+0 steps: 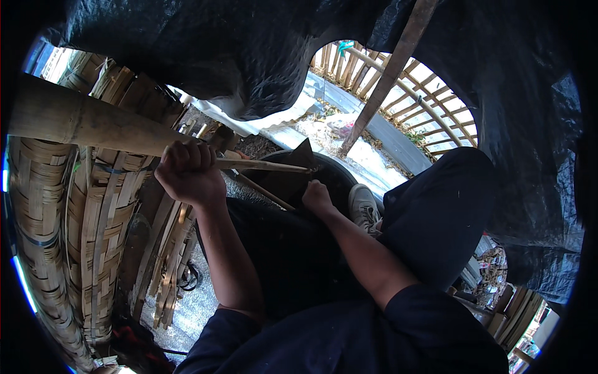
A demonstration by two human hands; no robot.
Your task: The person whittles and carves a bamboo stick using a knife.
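My left hand (190, 174) is wrapped round bamboo at the middle left. A thick bamboo pole (93, 121) runs in from the left edge to this fist. On the fist's other side a narrow pale bamboo strip (265, 165) points right; whether it is one piece with the pole is hidden. Just below the strip's far tip, my right hand (316, 196) is closed in a fist, and what it grips cannot be made out. Beside it rises a dark, pointed flat piece (303, 156). A second thin stick (265, 190) slants below the strip.
Woven bamboo panels (93, 237) line the left side, with split slats (171, 262) near them. Black plastic sheeting (517, 112) hangs overhead and right. A slanting wooden post (389, 78) stands ahead, before a bamboo lattice fence (430, 109). My shoe (363, 206) is beside a dark round rim (339, 167).
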